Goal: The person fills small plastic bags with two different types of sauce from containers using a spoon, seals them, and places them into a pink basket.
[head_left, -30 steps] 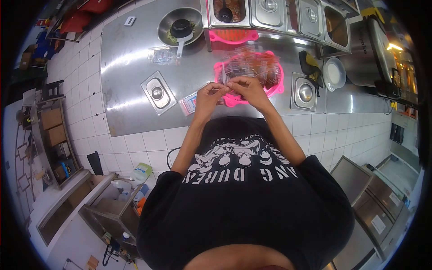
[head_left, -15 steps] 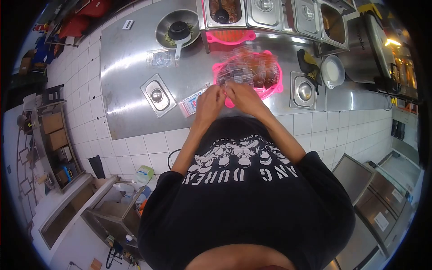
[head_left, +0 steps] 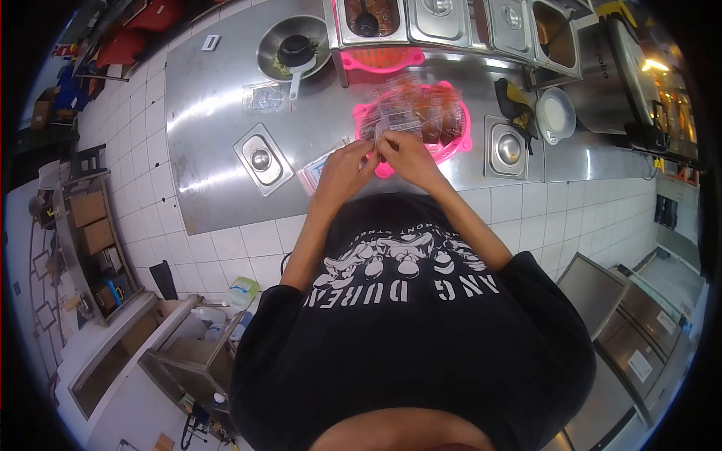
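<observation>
My left hand and my right hand meet at the near edge of a pink basket. Their fingers are pinched closed on what looks like a small clear plastic bag, mostly hidden by the fingers. Inside the basket lie several clear bags, some with a dark brown filling and others reddish-orange. Beside my left wrist lies a flat plastic packet with blue and red print, partly covered by that hand.
A pan holding a black-bottomed ladle stands at the back left. Steel lids lie on both sides. Food containers line the back. A white bowl and a dark cloth are at right.
My fingertips have shifted slightly at the basket's near edge, with the left hand a little lower and farther left. The basket and its bags stay in place.
</observation>
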The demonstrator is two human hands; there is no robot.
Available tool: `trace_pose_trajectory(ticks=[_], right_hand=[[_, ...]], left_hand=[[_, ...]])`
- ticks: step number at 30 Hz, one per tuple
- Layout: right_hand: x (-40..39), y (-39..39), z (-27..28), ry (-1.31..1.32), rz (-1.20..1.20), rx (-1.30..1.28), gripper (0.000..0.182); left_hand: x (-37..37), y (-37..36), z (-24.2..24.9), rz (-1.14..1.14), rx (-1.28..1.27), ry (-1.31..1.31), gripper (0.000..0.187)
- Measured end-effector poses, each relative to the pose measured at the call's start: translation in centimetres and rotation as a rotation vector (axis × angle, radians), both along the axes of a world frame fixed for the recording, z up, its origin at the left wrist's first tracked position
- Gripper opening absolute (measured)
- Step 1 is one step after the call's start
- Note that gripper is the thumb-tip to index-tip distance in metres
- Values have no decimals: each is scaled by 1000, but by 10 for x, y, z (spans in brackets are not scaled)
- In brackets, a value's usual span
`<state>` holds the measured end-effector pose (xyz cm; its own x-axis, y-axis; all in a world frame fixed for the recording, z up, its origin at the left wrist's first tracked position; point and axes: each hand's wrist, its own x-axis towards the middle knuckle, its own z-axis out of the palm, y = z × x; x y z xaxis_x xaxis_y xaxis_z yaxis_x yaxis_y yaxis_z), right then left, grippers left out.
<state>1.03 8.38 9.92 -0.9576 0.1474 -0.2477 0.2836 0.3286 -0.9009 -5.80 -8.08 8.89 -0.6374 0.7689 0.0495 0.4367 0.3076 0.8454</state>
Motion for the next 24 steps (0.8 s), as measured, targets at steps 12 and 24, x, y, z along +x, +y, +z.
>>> trace_pose_trajectory(ticks=[12, 24], right_hand=[[3, -11, -6, 205, -101, 240, 22], [0, -15, -31, 98, -266, 421, 24]], left_hand=[[9, 17, -11, 121, -8, 160, 14], [24, 37, -42, 526, 37, 17, 20]])
